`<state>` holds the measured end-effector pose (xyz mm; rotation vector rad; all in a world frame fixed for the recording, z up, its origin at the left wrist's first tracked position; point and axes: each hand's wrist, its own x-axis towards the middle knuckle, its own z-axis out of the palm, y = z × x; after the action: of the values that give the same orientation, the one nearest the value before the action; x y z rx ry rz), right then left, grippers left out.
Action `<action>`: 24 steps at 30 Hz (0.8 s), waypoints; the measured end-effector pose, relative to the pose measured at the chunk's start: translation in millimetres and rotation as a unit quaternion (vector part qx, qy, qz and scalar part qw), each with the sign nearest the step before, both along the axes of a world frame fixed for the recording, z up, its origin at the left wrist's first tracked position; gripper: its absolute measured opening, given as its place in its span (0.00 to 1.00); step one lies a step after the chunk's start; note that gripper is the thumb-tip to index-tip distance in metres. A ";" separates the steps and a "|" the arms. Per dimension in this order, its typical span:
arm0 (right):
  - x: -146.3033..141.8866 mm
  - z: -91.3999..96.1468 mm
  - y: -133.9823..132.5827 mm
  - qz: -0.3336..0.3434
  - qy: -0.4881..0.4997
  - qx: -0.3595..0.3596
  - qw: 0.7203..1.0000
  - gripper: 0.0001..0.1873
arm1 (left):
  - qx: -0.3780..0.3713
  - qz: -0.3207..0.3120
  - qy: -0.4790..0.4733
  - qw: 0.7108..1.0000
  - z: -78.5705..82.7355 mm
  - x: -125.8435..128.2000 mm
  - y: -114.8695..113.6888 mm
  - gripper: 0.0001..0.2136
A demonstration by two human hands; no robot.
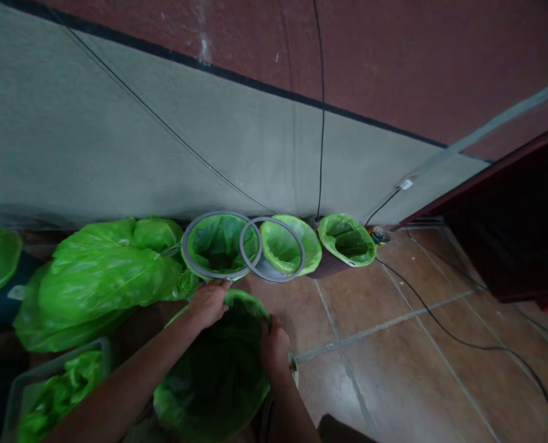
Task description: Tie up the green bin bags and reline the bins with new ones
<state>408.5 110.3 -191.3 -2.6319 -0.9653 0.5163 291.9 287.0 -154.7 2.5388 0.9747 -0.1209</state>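
A round bin lined with a green bin liner stands in front of me, its liner turned over the rim. My left hand is closed over the far left part of that rim, fingers outside and thumb inside the liner. On the right side of the rim, my right hand pinches the liner's edge, with the thumb on top. Just beyond my left hand is another lined bin with a grey ring around its mouth. A second grey ring lies tilted across it and the neighbouring lined bin.
Along the wall stand a further lined bin and full green bags. A crate of crumpled green liners sits at lower left, a dark bin beyond it. Black cable crosses the tiled floor toward a dark wooden door.
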 end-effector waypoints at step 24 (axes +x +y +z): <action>32.8 -4.0 60.4 0.232 0.054 0.066 0.969 0.16 | -0.136 -0.030 0.008 0.990 -23.3 -38.3 30.4 0.22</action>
<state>441.3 170.8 -195.3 -2.2307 -1.5284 0.6647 253.7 317.5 -178.0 2.3188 0.8258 -0.2745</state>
